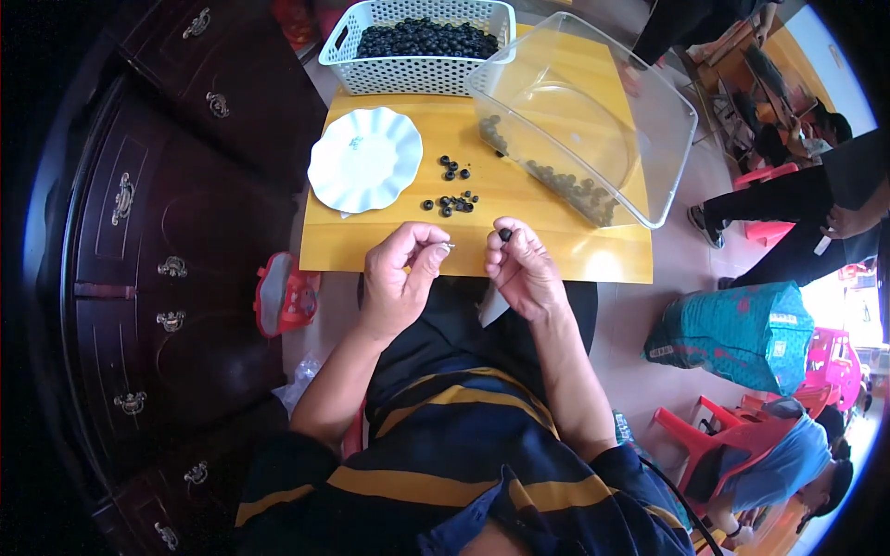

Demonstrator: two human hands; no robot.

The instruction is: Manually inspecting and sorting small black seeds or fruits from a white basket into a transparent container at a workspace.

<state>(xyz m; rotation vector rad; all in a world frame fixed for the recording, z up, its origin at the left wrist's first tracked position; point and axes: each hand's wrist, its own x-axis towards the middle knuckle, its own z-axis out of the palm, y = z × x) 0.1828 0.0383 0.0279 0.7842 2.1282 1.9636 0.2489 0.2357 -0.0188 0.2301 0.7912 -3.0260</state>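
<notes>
Above the near edge of the yellow table (371, 250), my left hand (394, 283) pinches a tiny silvery metal piece (450, 246) between thumb and forefinger. Across a small gap, my right hand (528, 273) is closed on a small round black piece (505, 235), like a little wheel. Just beyond both hands lie several loose black pieces (451, 174), some ring-shaped. A white scalloped plate (394, 153) rests at the left of the table. Under my right hand a pale object (492, 304) shows against my lap, too covered to name.
A white perforated basket (399, 76) full of black pieces stands at the far edge. At right a clear plastic tub (672, 153) holds more. Dark drawers (167, 213) line the left. A teal bag (737, 334), red chairs (691, 454) and other people are at right.
</notes>
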